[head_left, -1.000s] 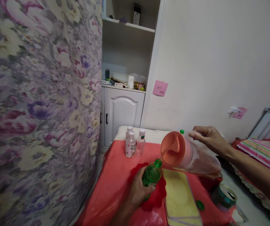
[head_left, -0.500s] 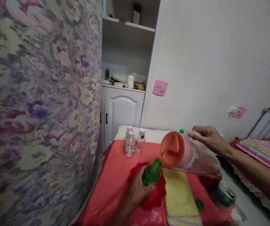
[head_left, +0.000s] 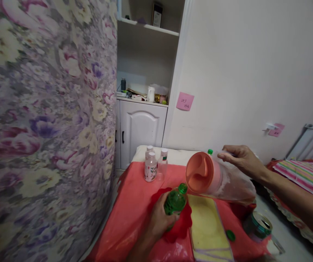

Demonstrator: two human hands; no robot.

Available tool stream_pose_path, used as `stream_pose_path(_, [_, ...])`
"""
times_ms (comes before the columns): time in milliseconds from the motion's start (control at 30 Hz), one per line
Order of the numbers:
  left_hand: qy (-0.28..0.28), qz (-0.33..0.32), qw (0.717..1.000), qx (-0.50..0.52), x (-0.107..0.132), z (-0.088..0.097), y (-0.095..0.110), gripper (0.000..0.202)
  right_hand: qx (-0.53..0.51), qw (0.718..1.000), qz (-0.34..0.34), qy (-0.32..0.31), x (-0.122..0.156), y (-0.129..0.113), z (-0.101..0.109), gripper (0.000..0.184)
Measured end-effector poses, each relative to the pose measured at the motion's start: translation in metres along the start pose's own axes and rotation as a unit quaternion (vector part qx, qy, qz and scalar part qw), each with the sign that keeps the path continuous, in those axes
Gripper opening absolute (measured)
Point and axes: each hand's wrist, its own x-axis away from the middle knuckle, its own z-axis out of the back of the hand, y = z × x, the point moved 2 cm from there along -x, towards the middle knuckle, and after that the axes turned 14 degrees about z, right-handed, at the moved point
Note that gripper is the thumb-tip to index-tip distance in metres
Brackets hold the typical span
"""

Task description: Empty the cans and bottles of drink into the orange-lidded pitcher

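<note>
My left hand (head_left: 158, 218) is closed round a green plastic bottle (head_left: 175, 202) that stands over a red dish (head_left: 180, 223) on the red-covered table (head_left: 134, 214). My right hand (head_left: 240, 160) grips the handle side of a clear jug with an orange lid (head_left: 202, 174). The jug is tipped on its side, its lid close above the bottle's open neck. Pale liquid lies in the jug's lower body (head_left: 235, 191).
A yellow tray (head_left: 208, 227) lies right of the bottle with a loose green cap (head_left: 230, 235) beside it. Three small pink-labelled bottles (head_left: 151, 167) stand at the table's far end. A roll of tape (head_left: 258, 225) sits lower right, a floral curtain (head_left: 44, 127) hangs left, a white cupboard (head_left: 141, 125) stands behind.
The jug has dipped very slightly lower toward the bottle's neck. Both hands keep their grip in the same places.
</note>
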Motion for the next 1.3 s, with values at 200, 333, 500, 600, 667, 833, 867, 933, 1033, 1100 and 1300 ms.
stream_pose_path(200, [0.003, 0.002, 1.000, 0.014, -0.0003, 0.0000, -0.0002, 0.064, 0.001, 1.000, 0.003, -0.002, 0.0000, 0.0004, 0.0005, 0.053])
stream_pose_path(333, [-0.004, 0.016, 1.000, 0.027, -0.0004, -0.0018, 0.0003, 0.062, 0.011, 1.000, 0.006, -0.007, -0.0003, 0.0003, 0.0010, 0.053])
stream_pose_path(500, [-0.005, 0.015, 0.999, 0.035, -0.0001, -0.0029, 0.0021, 0.063, 0.017, 1.000, 0.008, -0.007, -0.0008, -0.0007, 0.0016, 0.053])
stream_pose_path(600, [-0.002, 0.015, 0.999, 0.029, 0.0003, -0.0030, 0.0029, 0.062, 0.016, 1.000, 0.006, -0.012, -0.0010, -0.0008, 0.0018, 0.052])
stream_pose_path(667, [0.000, 0.021, 0.999, 0.026, 0.0007, -0.0031, 0.0030, 0.063, 0.018, 1.000, 0.006, -0.015, -0.0011, -0.0009, 0.0020, 0.052])
stream_pose_path(833, [0.003, 0.020, 1.000, 0.020, 0.0010, -0.0031, 0.0028, 0.063, 0.012, 1.000, -0.003, -0.010, -0.0009, -0.0019, 0.0026, 0.052])
stream_pose_path(867, [0.002, 0.018, 1.000, 0.023, 0.0010, -0.0031, 0.0028, 0.063, 0.013, 1.000, -0.002, -0.009, -0.0009, -0.0022, 0.0027, 0.051])
stream_pose_path(933, [-0.001, 0.015, 1.000, 0.026, 0.0007, -0.0031, 0.0025, 0.063, 0.017, 1.000, 0.005, -0.009, -0.0008, -0.0026, 0.0031, 0.051])
stream_pose_path(1033, [0.002, 0.011, 1.000, 0.027, 0.0001, -0.0027, 0.0011, 0.064, 0.022, 1.000, 0.011, -0.007, -0.0009, -0.0027, 0.0038, 0.052])
stream_pose_path(1100, [0.005, 0.013, 1.000, 0.028, -0.0003, -0.0026, -0.0002, 0.064, 0.023, 1.000, 0.011, -0.005, -0.0010, -0.0027, 0.0043, 0.052])
stream_pose_path(1300, [-0.002, 0.016, 1.000, 0.025, 0.0011, -0.0035, 0.0012, 0.062, 0.023, 1.000, -0.002, -0.008, -0.0005, -0.0030, 0.0046, 0.052])
